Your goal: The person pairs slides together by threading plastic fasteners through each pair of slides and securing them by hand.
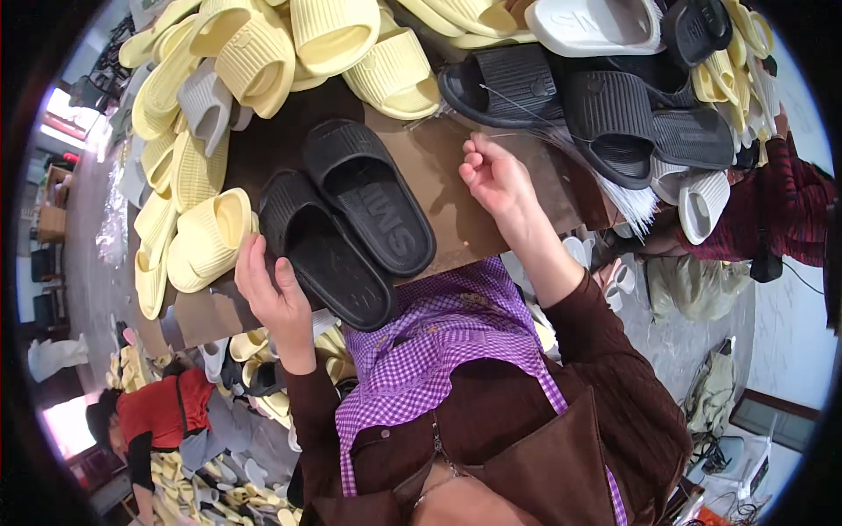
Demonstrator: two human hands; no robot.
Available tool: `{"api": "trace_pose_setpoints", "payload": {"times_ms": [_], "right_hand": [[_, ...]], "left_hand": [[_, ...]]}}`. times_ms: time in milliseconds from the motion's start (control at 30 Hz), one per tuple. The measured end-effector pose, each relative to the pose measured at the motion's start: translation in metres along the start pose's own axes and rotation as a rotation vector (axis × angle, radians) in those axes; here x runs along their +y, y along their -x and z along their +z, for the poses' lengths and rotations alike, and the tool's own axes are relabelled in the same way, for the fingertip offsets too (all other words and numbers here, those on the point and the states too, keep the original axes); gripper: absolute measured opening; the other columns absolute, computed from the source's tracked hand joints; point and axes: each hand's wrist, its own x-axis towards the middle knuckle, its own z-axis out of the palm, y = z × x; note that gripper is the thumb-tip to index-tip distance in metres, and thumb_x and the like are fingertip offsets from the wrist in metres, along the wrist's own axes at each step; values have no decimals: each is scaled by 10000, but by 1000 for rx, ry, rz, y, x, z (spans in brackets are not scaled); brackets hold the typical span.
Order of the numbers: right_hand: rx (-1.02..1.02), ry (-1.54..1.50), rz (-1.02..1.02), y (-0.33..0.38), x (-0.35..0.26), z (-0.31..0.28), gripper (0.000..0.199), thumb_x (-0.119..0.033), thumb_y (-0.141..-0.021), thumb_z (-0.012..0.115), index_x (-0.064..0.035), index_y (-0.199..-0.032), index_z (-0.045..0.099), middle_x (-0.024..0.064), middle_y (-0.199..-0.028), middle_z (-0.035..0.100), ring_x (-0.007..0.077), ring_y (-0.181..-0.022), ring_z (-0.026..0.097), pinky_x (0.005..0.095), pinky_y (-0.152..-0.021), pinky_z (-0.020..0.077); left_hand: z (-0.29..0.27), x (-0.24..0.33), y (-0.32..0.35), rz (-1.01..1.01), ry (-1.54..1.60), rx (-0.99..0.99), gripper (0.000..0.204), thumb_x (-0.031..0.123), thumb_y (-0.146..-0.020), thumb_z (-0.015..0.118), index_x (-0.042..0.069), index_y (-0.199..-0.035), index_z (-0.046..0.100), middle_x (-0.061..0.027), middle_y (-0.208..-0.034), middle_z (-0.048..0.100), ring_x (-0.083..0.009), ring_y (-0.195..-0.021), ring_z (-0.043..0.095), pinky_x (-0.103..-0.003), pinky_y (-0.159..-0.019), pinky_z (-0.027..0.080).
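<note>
Two black slide sandals (368,197) lie side by side on the brown tabletop (456,223), their open heels toward me. My left hand (274,298) is open beside the left sandal, its fingers stretched along the outer side; whether it touches is unclear. To the right of the pair, my right hand (500,180) is raised over the table with thumb and fingers pinched. A thin clear strand (517,133) seems to run from its fingertips. Just beyond, a bundle of white plastic strands (627,200) fans out below more black slides (610,123).
Pale yellow slides (254,57) are heaped along the table's left and far sides. A white slide (596,24) lies at the far right. A person in red (167,408) bends over floor piles at lower left; a patterned dark red sleeve (772,210) shows at right.
</note>
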Motion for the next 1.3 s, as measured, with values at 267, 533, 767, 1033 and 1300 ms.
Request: {"api": "trace_pose_setpoints", "payload": {"times_ms": [267,533,767,1033,1300], "right_hand": [[-168,62,-12,56,7,-18,114,-152,-917,540,-47,-960,555,35,-802,572,100,-600,490,229,-513,410],[-210,72,24,87,0,-29,148,-176,-895,582,-57,-978,556,5,-735,505,92,-566,441,236,-482,371],[-164,-95,-101,59,-43,-60,126,-193,-899,576,-80,-950,552,-13,-705,454,78,-535,375,222,-467,308],[-213,-265,-201,39,-67,-82,113,-185,-929,525,-76,-914,546,-10,-697,440,79,-527,355,222,-481,289],[-243,-288,-236,42,-59,-80,133,-167,-945,498,-49,-953,557,-12,-691,437,76,-525,369,219,-490,290]], "left_hand": [[38,100,-23,170,433,-438,304,72,-813,587,-13,-1104,564,-176,-1139,576,-313,-1049,551,-375,-885,430],[86,147,-15,93,505,-707,221,32,-828,581,-4,-1046,573,-215,-1005,600,-316,-889,624,-352,-708,486],[69,131,-6,169,413,-479,82,45,-840,559,22,-916,578,-177,-753,602,-348,-704,604,-405,-607,469],[24,90,-6,-83,251,-345,71,38,-861,541,1,-904,584,-166,-766,611,-327,-674,608,-369,-602,469],[-29,56,6,-331,154,-296,77,37,-865,540,-7,-907,587,-168,-766,614,-315,-681,611,-373,-599,471]]}}
